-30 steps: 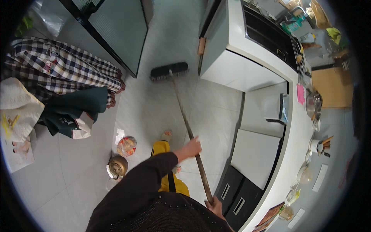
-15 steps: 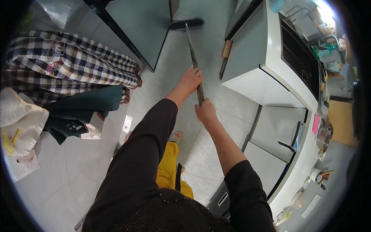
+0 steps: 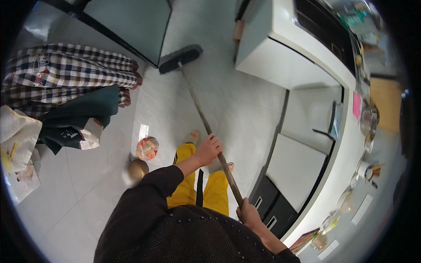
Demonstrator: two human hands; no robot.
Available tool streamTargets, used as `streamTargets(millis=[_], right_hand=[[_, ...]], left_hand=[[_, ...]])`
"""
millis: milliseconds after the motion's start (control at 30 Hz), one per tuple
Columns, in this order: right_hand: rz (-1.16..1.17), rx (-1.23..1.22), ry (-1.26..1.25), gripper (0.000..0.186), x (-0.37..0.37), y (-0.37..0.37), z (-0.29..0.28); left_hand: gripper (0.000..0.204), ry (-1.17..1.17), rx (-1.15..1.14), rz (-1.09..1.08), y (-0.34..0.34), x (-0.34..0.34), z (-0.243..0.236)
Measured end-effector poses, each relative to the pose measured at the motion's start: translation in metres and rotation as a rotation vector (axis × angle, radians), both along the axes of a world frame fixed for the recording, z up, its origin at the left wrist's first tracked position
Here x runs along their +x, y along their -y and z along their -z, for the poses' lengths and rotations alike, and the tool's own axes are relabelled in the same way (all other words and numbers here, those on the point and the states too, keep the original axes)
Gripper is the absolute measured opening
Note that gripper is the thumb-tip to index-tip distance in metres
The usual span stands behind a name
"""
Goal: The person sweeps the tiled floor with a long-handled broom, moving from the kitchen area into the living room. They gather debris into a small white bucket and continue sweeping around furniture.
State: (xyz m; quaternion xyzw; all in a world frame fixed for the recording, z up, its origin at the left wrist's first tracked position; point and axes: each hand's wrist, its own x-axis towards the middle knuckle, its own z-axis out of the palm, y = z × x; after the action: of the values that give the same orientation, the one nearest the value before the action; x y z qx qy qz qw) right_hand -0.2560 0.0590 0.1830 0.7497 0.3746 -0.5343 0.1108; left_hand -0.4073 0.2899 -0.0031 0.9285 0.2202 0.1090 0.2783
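My left hand (image 3: 207,150) is closed round the middle of a long wooden broom handle (image 3: 198,108), and my right hand (image 3: 247,214) grips it lower down, near my body at the bottom right. The handle slants up and leftward to a dark bristled broom head (image 3: 180,58), which lies on the pale tiled floor (image 3: 237,109) beside the lower corner of a frosted glass panel (image 3: 144,30). My yellow trousers and sandalled feet show below the handle. Left of my feet are a bag of food (image 3: 147,148) and a kettle (image 3: 136,171), the kettle blurred.
Checked cloth (image 3: 79,70), a dark green bag (image 3: 74,120) and a cream towel (image 3: 19,138) lie along the left. A white counter (image 3: 285,22) with a dark sink (image 3: 324,30) runs down the right above cabinets (image 3: 296,171), holding a cutting board (image 3: 383,105), bowls and utensils.
Since half a second ago both hands have drawn back toward my body. The broom head has come down and left from the gap at the top; a second ago it lay slightly lower and further right.
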Motion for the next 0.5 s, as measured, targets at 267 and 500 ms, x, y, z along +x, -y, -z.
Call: streamTargets(millis=[267, 500], right_hand=[[0.136, 0.057, 0.127, 0.023, 0.056, 0.183, -0.05], [0.329, 0.126, 0.279, 0.024, 0.1, 0.37, -0.039]], left_hand=[[0.016, -0.554, -0.107, 0.275, 0.138, 0.044, 0.036], [0.018, -0.548, -0.001, 0.505, 0.256, 0.135, -0.008]])
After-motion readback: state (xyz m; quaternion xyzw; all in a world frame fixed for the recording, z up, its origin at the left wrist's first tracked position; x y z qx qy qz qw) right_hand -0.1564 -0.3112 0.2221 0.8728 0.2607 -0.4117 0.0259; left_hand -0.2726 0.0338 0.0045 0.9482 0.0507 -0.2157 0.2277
